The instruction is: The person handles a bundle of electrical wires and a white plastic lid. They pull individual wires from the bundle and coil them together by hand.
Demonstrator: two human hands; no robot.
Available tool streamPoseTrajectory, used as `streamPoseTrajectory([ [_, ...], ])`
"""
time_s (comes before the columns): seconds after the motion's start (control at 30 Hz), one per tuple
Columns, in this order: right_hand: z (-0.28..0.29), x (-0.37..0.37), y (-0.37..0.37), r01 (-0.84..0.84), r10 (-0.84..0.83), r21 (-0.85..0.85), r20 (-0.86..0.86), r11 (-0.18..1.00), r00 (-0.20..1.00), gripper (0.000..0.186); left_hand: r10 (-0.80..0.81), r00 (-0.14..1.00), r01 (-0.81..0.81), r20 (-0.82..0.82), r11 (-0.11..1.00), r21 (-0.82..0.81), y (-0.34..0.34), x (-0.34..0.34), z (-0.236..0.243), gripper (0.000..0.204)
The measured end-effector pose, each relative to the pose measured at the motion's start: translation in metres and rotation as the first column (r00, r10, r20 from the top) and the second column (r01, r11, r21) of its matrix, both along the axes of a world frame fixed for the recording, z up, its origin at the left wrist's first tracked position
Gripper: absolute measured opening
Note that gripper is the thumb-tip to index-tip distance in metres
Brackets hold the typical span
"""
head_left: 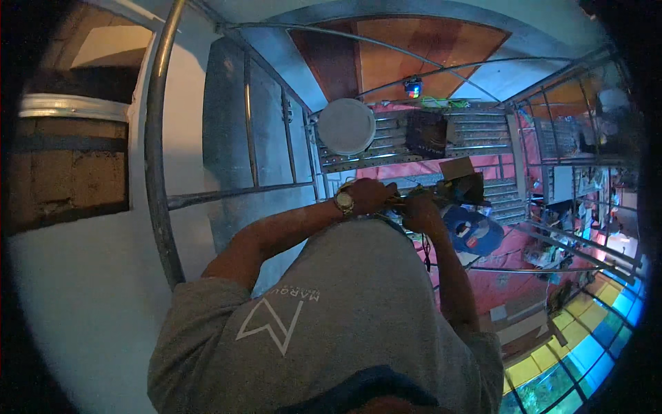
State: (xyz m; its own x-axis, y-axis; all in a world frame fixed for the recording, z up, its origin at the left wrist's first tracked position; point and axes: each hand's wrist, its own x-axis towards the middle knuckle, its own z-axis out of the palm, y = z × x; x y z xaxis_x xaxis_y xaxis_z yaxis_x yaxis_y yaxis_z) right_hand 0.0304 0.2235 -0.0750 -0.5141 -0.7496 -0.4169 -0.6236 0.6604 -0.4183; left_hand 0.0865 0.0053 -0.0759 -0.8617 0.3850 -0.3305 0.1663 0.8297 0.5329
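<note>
My left hand [371,195], with a watch [343,201] on its wrist, is closed close in front of my body. Beside it my right hand [422,210] is closed too, and the two nearly meet. Between them is a small, dark, thin bundle [396,201], perhaps wires, too dim and partly covered to name. A dark cord [426,255] hangs below my right hand. Just right of that hand lies a blue cap-like thing [474,231] with white and red patches. An open cardboard box [458,169] is just beyond my hands.
A round white bucket [346,126] and a dark box [426,132] stand on slatted metal planks [483,133]. Metal scaffold bars [160,138] surround me on the left and at the back. Pink sheeting [496,279] lies below. Shelves with clutter [552,248] are at right.
</note>
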Motion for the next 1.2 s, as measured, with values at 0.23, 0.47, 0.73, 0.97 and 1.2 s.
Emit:
streamPoseTrajectory([
  [0.23, -0.037, -0.003, -0.012, -0.037, 0.041, 0.05, -0.082, 0.998, 0.996, 0.042, 0.049, 0.988, -0.046, 0.143, 0.999, -0.024, 0.009, 0.011, -0.034, 0.045],
  [0.47, 0.014, -0.023, -0.007, 0.227, -0.35, -0.294, -0.493, 0.929, 0.797, 0.062, 0.34, 0.931, -0.36, 0.132, 0.914, 0.186, -0.045, -0.012, -0.052, 0.045],
  [0.73, 0.047, -0.014, 0.012, 0.579, -0.151, -0.552, 0.633, 0.601, 0.76, 0.037, 0.504, 0.78, -0.577, 0.371, 0.809, 0.114, -0.074, -0.029, -0.063, 0.061],
  [0.97, 0.005, 0.003, 0.002, 0.645, -0.242, -0.483, 0.657, 0.592, 0.714, 0.026, 0.404, 0.849, -0.524, 0.341, 0.728, 0.441, -0.037, -0.018, 0.01, 0.061],
  [1.2, -0.076, 0.024, -0.067, 0.303, -0.458, -0.73, -0.015, 0.612, 0.889, 0.034, 0.363, 0.858, -0.507, 0.363, 0.716, 0.48, -0.003, -0.024, 0.043, 0.06],
])
